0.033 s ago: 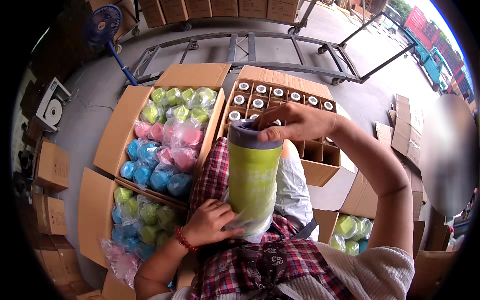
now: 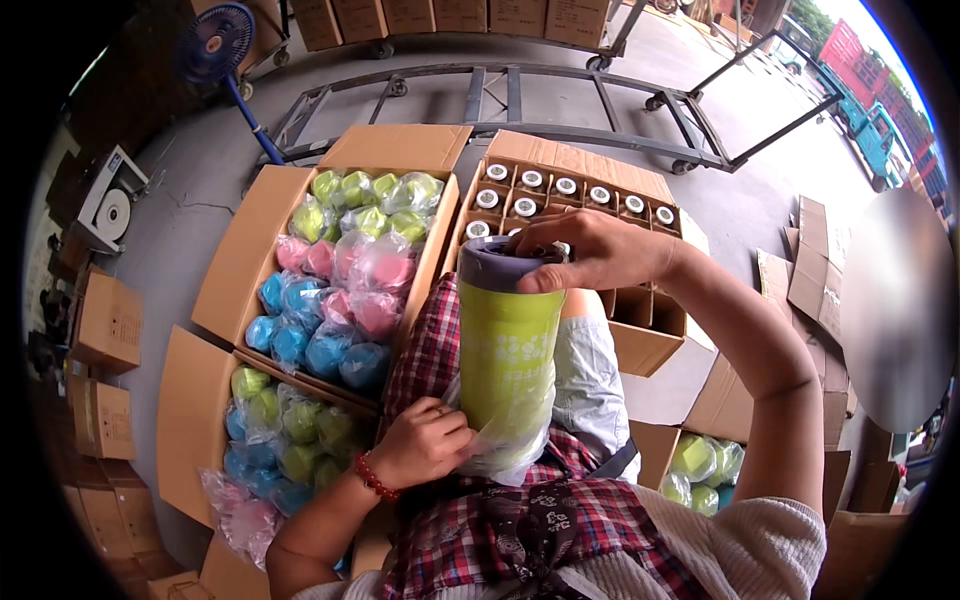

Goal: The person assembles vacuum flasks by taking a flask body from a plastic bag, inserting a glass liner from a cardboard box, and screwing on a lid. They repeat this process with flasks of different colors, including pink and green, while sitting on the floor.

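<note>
A lime-green tumbler (image 2: 508,365) with a dark grey collar stands upright over my lap, its lower part in a clear plastic bag (image 2: 503,450). My right hand (image 2: 590,250) grips the collar from above, thumb on the outer side and fingers bent over the top opening; the fingertips are partly hidden. At the tumbler's lower left, my left hand (image 2: 430,440) is closed with its fingers curled, pinching the bag's edge. A red bead bracelet circles that wrist.
An open carton (image 2: 450,235) of bagged green, pink and blue cups stands ahead left, with another carton (image 2: 190,420) nearer. A divided carton (image 2: 640,340) of white-capped bottles is ahead right. Beyond lie a metal trolley frame (image 2: 510,130) and a blue fan (image 2: 215,45).
My left thumb, stretched across the bag's bottom before, is now drawn in and the fingers are more curled. The tumbler and right hand stay nearly in place; the view has shifted slightly.
</note>
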A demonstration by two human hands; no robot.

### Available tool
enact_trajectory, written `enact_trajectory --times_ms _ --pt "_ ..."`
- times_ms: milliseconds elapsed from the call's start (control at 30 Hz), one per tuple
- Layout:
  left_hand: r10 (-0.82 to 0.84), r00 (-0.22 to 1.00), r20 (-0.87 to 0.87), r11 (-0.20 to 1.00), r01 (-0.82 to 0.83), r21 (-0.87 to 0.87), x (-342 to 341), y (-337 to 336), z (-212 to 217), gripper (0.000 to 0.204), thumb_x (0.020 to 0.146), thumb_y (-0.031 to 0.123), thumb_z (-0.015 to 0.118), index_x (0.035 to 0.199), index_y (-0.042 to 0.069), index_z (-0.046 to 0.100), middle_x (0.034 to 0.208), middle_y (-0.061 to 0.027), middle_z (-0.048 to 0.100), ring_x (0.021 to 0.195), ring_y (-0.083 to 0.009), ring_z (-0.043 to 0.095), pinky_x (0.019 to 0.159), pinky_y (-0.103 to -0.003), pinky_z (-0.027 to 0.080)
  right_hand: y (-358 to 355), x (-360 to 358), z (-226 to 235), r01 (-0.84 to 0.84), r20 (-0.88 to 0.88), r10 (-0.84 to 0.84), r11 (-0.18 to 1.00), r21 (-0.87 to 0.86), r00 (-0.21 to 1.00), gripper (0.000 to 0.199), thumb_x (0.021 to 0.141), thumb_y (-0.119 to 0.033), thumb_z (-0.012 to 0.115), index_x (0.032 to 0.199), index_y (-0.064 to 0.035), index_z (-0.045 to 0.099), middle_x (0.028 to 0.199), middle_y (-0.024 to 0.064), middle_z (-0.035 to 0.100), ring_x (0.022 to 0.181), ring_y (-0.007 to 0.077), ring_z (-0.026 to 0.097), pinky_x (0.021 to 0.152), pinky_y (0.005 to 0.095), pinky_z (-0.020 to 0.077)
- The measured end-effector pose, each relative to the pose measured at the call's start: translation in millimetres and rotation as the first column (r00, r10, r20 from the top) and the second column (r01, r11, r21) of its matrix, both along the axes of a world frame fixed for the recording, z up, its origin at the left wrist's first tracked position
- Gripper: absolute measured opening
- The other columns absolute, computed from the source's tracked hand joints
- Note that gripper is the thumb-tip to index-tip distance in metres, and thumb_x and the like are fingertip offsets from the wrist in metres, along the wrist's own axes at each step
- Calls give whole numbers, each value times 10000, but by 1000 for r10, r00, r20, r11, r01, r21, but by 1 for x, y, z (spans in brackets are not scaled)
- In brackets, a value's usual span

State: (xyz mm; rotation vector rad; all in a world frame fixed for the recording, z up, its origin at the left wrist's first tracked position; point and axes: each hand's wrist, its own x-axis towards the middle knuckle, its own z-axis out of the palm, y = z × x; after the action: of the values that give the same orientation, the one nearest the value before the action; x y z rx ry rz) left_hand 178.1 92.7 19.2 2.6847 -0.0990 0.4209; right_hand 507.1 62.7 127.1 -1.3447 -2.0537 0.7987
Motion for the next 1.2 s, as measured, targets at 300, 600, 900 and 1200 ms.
enact_trajectory --times_ms 300,600,900,1200 --pt "419 650 634 898 -398 -186 56 48 97 198 777 62 687 933 69 566 993 -88 587 845 -288 568 777 -412 458 14 -57 14 -77 -380 64 997 -20 923 374 891 -259 674 1117 33 614 1136 159 623 1084 253 579 937 356 442" --pt "608 628 486 731 -204 -651 17 87 38 112 894 38 583 987 15 524 988 -109 649 917 -159 602 823 -281 478 0 -57 -57 147 -522 -160 987 -67 838 544 959 -237 576 1411 -16 371 1449 146 409 1344 262 383 1108 423 301" --pt "772 546 326 195 286 -938 -35 114 -33 135 898 109 549 798 49 480 1063 -129 623 926 -171 578 816 -306 481 17 -115 -122 -124 -557 -66 947 -296 828 685 919 -211 649 1451 -10 266 1362 141 453 1098 210 565 889 332 486" --pt "607 686 402 260 307 -916 -45 118 -25 255 759 153 688 726 98 441 1080 -102 619 936 -144 563 819 -279 460 18 -130 -103 -18 -295 -71 957 -288 953 99 871 -77 653 873 6 597 720 39 608 632 88 570 579 239 466"
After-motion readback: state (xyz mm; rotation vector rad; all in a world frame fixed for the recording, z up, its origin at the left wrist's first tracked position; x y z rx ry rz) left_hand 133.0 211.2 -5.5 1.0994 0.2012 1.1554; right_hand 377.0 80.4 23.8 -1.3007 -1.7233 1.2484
